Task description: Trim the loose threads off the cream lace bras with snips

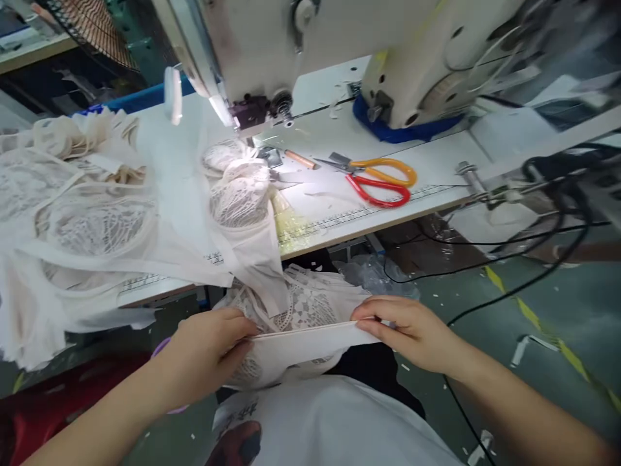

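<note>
Lace garment point(303, 304) hangs off the front edge of the surface point(436, 171) toward my lap, below the sewing machine point(262, 45). My left hand point(213, 349) and right hand point(407, 330) each pinch its pale band point(310, 335), pulled straight between them. Scissors point(383, 181) lie on the surface, further right.

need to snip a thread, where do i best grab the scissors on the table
By the looped orange and red handles, coming from the right: the scissors lie flat, loops pointing right, blades left toward the needle. The right hand, pinching the fabric band, is nearer.
</note>
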The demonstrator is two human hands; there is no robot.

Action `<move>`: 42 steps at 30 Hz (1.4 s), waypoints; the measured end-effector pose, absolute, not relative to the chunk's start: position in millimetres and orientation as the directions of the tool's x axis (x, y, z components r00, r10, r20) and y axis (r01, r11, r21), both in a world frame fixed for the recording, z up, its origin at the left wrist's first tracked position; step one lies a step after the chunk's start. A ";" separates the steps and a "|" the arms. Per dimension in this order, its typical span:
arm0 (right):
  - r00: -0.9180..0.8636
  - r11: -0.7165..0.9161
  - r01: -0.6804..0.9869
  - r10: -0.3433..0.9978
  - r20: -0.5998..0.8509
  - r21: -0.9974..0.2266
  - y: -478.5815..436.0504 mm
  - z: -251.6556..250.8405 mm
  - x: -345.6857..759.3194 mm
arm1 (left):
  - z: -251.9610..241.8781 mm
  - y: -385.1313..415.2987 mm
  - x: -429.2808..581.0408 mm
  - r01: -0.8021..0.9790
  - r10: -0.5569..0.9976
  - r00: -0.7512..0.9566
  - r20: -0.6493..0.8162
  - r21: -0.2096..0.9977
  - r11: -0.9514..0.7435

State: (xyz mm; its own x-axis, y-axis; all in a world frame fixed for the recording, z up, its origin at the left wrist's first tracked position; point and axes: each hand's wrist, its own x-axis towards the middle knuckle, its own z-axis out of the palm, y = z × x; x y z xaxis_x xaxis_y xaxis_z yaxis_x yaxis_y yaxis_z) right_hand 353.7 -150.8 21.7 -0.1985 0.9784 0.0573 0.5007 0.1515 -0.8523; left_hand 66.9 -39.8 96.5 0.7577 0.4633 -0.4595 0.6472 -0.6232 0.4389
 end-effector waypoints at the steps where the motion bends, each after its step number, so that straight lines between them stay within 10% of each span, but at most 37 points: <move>1: -0.192 0.136 0.508 0.981 0.043 -0.850 -152.0 21.0 354.3 | 96.9 -41.6 67.6 0.648 0.468 0.756 -0.458 0.425 -0.632; 15: -0.091 -0.063 0.550 0.987 -0.134 -0.833 -147.5 22.0 358.5 | 93.3 -27.4 81.4 0.644 0.489 0.765 -0.418 0.505 -0.575; 23: -0.096 0.055 0.587 0.995 -0.002 -0.808 -148.6 20.4 364.1 | 91.4 -31.4 87.7 0.634 0.498 0.772 -0.395 0.436 -0.638; 35: -0.181 -0.143 0.364 0.958 -0.220 -0.920 -151.6 28.9 369.6 | 93.9 -52.7 81.3 0.570 0.484 0.818 -0.310 0.332 -0.752; 42: -0.292 0.045 0.384 0.953 -0.075 -0.922 -149.8 29.1 369.3 | 89.1 -54.5 70.2 0.518 0.463 0.855 -0.235 0.321 -0.793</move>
